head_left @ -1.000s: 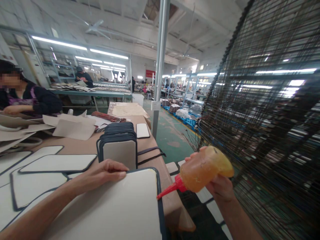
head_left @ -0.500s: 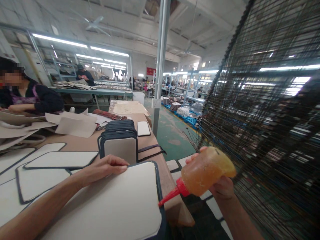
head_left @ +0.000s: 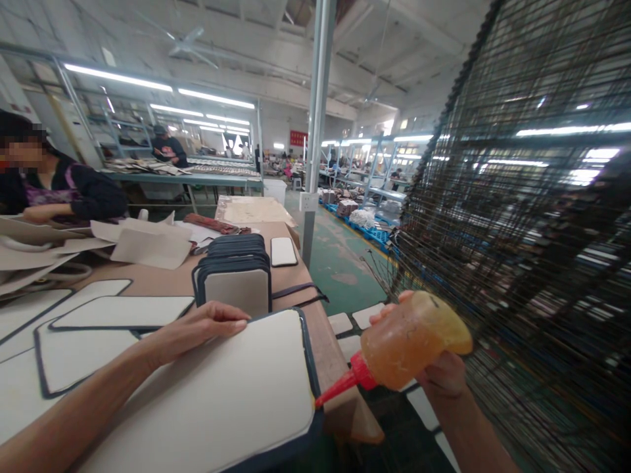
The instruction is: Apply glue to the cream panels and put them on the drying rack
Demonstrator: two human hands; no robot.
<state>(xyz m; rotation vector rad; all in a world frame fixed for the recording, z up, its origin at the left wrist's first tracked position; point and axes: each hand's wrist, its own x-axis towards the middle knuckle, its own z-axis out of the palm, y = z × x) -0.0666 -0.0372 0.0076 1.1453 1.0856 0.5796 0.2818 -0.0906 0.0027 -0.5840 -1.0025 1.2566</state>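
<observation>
With the left hand (head_left: 210, 325), pinches between thumb and fingers the far edge of the white panel (head_left: 231, 394), before the stack (head_left: 236, 279). With the right hand (head_left: 445, 374), clasps the amber bottle (head_left: 414, 341) in curled fingers, with red nozzle (head_left: 340, 388) at the panel's right border.

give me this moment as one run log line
left hand: holds white panel by far edge | right hand: holds amber bottle, red nozzle at panel's dark border | behind: stacked dark-edged panels
</observation>
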